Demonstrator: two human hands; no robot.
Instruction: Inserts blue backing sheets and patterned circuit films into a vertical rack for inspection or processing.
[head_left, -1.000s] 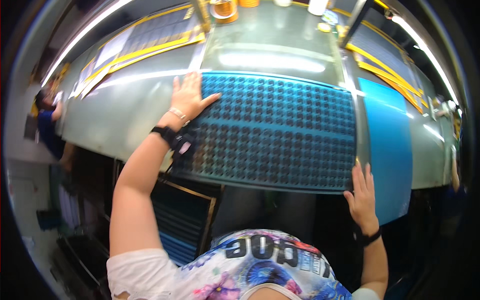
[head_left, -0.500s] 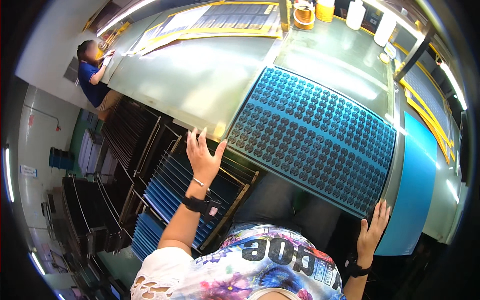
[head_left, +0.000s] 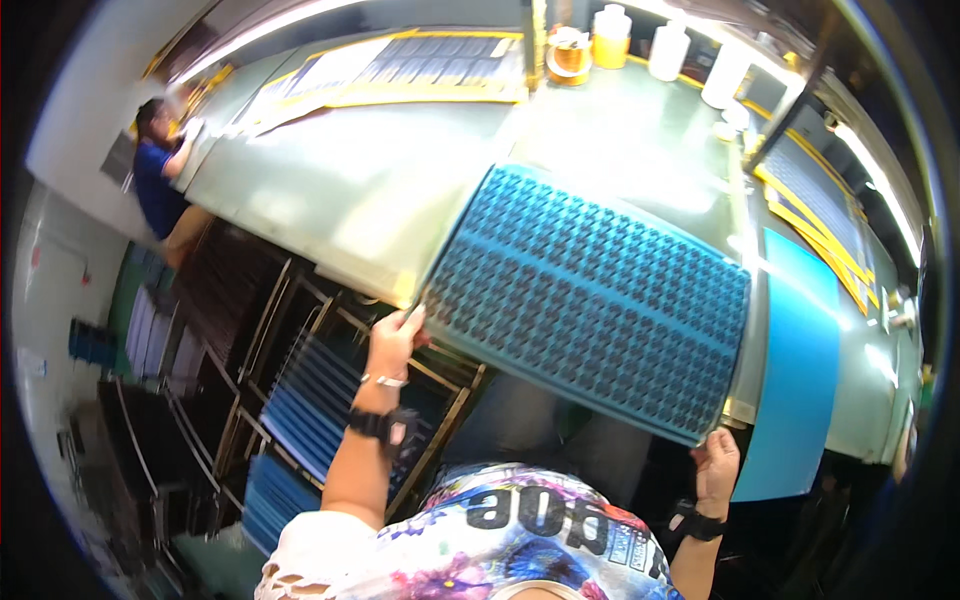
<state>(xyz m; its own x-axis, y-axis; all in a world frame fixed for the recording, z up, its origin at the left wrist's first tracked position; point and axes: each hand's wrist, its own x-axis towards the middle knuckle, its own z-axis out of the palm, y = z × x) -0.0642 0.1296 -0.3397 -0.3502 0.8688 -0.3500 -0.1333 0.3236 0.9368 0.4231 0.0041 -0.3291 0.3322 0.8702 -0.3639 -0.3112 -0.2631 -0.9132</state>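
A large blue panel [head_left: 590, 275] printed with rows of small dark round patterns lies slanted in front of me, blurred by motion. My left hand [head_left: 394, 345] pinches its near left corner between thumb and fingers. At the near right corner, my right hand [head_left: 716, 465] is closed on the panel's edge with the fingers curled. The panel's near edge juts out past the table [head_left: 330, 190] toward my body. Whether its far edge rests on the table or is lifted, I cannot tell.
A plain blue sheet [head_left: 800, 360] lies to the right. Below left stands a rack [head_left: 320, 400] holding several blue panels. White bottles [head_left: 668, 50] and an orange-brown container [head_left: 568, 58] line the back. Yellow-edged sheets [head_left: 430, 70] lie far left, near a person [head_left: 165, 185] in dark blue.
Both hands have gone from open beside the panel to closed on its near corners. The panel has shifted toward me relative to the table. The whole view has also swung a little.
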